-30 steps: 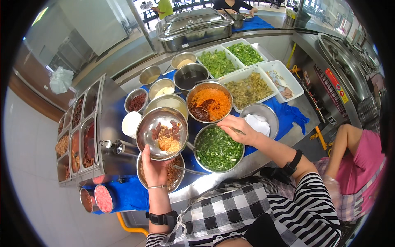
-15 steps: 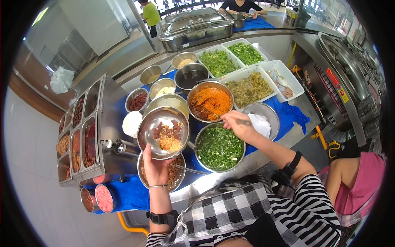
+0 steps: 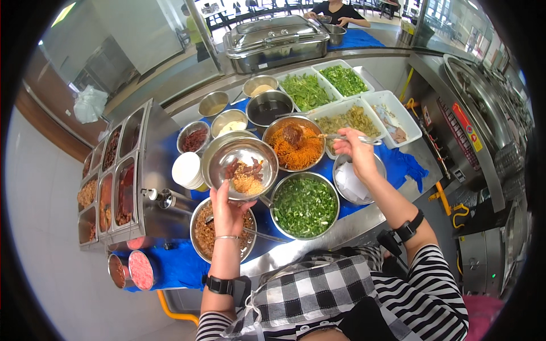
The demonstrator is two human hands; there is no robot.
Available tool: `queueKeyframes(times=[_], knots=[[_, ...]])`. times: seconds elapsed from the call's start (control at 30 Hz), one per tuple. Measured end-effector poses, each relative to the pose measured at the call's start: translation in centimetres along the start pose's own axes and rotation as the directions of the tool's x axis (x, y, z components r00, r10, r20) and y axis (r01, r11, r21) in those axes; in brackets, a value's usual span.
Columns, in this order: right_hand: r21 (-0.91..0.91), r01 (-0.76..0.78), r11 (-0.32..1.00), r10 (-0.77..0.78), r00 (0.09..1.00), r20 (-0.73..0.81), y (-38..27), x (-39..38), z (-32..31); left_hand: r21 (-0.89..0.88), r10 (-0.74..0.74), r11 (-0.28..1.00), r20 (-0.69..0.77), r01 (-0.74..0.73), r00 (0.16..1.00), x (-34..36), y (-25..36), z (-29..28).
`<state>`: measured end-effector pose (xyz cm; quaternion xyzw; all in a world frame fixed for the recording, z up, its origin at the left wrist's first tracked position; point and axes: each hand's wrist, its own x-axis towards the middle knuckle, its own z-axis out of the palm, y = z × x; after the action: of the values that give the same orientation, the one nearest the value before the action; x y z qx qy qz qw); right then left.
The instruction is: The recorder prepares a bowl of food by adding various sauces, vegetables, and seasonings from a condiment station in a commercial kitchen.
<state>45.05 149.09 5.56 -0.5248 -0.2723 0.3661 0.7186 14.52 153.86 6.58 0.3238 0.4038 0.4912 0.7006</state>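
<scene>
My left hand (image 3: 228, 206) grips a steel bowl (image 3: 227, 154) holding reddish pieces and yellowish chopped bits, raised above a bowl of brown minced food (image 3: 205, 233). My right hand (image 3: 352, 149) holds a metal spoon (image 3: 367, 140) with orange-brown stuff at its tip, at the right edge of a bowl of orange seasoning with dark paste (image 3: 284, 149). Chopped green onion (image 3: 301, 207) fills a bowl below. Behind my right hand lie a tub of olive-colored pickled greens (image 3: 335, 125) and a bowl with white sheets (image 3: 350, 182).
A steel rack of food pans (image 3: 145, 170) stands left; pink and brown containers (image 3: 140, 270) sit below it. Small bowls (image 3: 214, 104), green vegetable tubs (image 3: 341, 79) and a lidded chafing dish (image 3: 276, 45) line the back. Cooking equipment (image 3: 472, 136) is right. A person (image 3: 335, 14) works beyond.
My right hand has moved up and right, raising the spoon. My left hand has shifted the held bowl rightward. The pink-clothed person at the right has mostly left view.
</scene>
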Motion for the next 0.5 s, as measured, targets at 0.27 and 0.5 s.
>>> queueKeyframes(times=[0.27,0.5], knots=[[-0.200,0.630,0.750,-0.426,0.692,0.582,-5.3,-6.0,3.1,-0.034,-0.027,0.999,0.084,0.030,0.996,3.2,-2.0,-0.1],[-0.066,0.963,0.261,-0.369,0.162,0.915,-5.3,-8.8,4.3,-0.117,-0.039,0.992,0.148,0.057,0.988,2.2,-2.2,0.7]])
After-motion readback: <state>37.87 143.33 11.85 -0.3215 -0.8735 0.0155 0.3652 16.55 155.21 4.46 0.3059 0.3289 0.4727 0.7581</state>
